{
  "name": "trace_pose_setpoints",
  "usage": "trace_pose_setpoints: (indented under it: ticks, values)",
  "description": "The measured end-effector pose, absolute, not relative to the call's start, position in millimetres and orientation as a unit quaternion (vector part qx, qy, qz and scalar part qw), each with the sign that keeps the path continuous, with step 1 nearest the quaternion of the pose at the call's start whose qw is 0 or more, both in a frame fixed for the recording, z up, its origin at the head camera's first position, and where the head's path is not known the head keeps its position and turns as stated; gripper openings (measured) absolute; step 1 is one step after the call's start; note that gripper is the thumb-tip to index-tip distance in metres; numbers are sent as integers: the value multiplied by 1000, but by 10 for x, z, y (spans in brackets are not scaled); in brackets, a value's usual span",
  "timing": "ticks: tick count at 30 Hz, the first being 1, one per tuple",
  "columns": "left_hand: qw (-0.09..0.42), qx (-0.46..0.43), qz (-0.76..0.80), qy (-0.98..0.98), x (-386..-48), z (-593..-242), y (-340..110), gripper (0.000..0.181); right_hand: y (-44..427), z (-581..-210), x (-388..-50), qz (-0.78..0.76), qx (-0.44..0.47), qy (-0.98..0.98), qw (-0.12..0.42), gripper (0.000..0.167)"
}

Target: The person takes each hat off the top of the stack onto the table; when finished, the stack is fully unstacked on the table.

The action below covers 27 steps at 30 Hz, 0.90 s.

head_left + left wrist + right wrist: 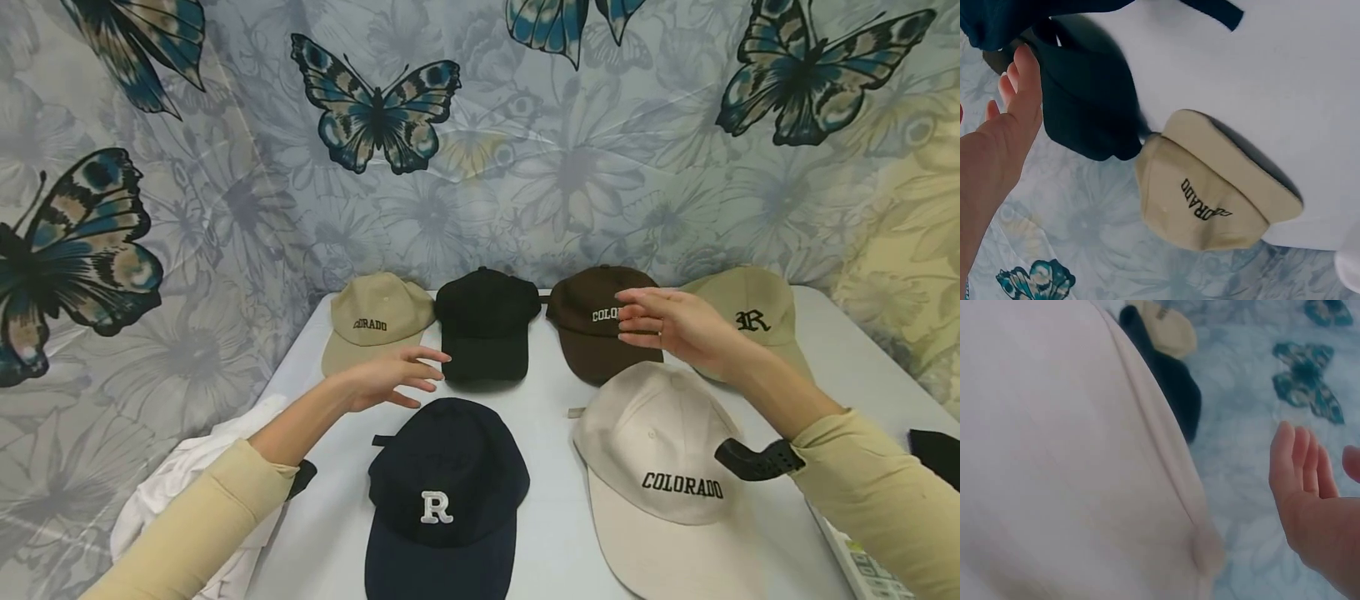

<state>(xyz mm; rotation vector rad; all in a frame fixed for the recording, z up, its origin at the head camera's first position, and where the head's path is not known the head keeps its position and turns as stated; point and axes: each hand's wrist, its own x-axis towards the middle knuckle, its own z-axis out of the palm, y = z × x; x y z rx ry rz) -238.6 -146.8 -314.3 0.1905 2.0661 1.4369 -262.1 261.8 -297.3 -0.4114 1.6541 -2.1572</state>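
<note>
My left hand (390, 379) hovers with loosely spread fingers between the tan COLORADO cap (381, 308), the plain black cap (483, 325) and the navy cap (450, 483) with a white R. In the left wrist view its fingers hold nothing. My right hand (667, 325) is raised with straight fingers, and in the head view it covers parts of the brown cap (592, 312) and the olive-tan cap (765, 300) with a black R. Below it the cream COLORADO cap (652, 450) fills the front right. That cap looms large and blurred in the right wrist view.
The caps rest on a white table (322, 500) in a back row and a front row. White cloth (187, 467) lies bunched at the left edge. A butterfly-print cloth (487, 208) hangs behind. Dark material (933, 454) shows at the far right.
</note>
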Motion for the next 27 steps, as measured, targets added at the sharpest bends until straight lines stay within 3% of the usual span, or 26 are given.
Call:
trace_pose_setpoints:
  ticks: [8, 20, 27]
  values:
    - [309, 71, 537, 782, -2249, -3274, -1604, 50, 2203, -3212, -2460, -697, -134, 662, 240, 16]
    - [311, 60, 527, 789, -2161, -3442, -1672, 50, 1565, -3617, -2178, -612, -181, 699, 321, 32]
    - [309, 73, 522, 791, -2109, -3427, -1677, 48, 1293, -3664, -2091, -586, -197, 719, 319, 31]
